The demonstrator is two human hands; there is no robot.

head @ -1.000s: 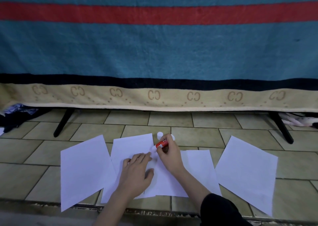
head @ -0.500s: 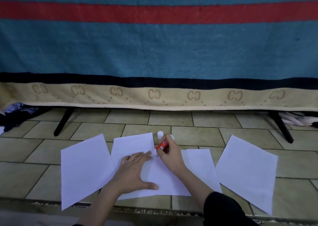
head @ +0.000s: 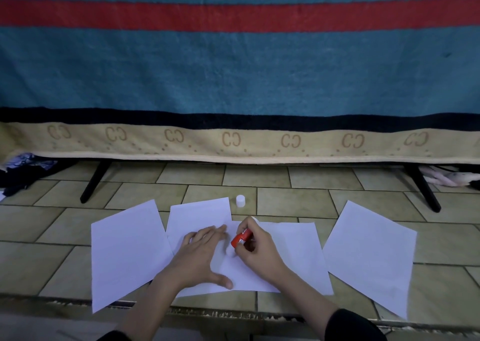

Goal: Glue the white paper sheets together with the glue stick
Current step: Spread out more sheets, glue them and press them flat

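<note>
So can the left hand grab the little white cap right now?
Probably yes. The cap stands alone on the tiles just beyond the sheets, with nothing in between. The left hand lies flat on the paper, holding nothing, so it would have to let go of that first.

matt white paper sheets (head: 368,252), glossy plastic glue stick (head: 242,237), fuzzy cloth blanket (head: 233,76)

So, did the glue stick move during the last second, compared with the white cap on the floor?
Yes. The glue stick, gripped by the right hand, has slid toward the person along the paper seam, farther from the white cap, which stayed in place.
</note>
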